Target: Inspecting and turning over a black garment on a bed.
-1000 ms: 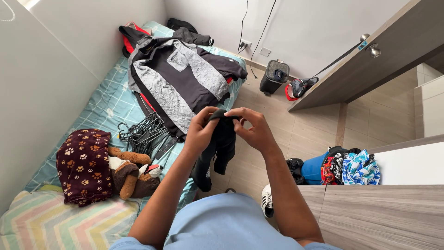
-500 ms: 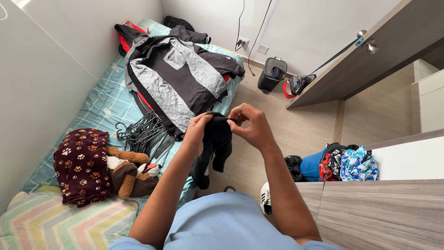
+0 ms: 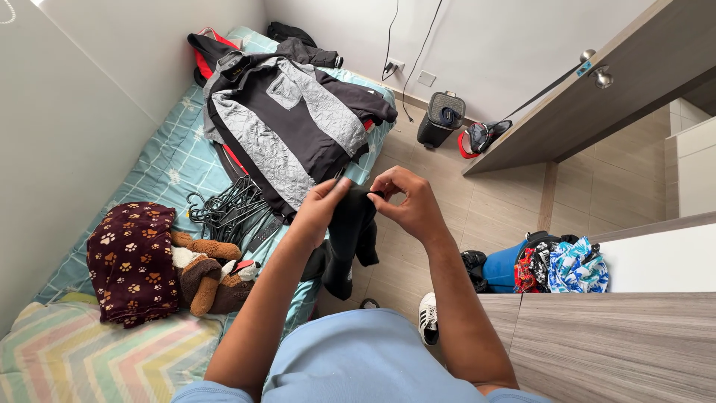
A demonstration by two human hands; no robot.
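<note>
Black garment (image 3: 350,239) — pinched between both hands (left (image 3: 319,209), right (image 3: 406,205)) — over bed edge (image 3: 317,287)

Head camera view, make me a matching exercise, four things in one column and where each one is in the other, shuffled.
Things:
1. black garment
2. pile of dark hangers
3. grey and black quilted jacket
4. stuffed toy

Places:
A. spread on the bed, far end
B. lying beside the paw-print blanket
C. held up by the left hand and right hand
D. on the bed, near the jacket's lower edge

Pairs: 1-C, 2-D, 3-A, 4-B
</note>
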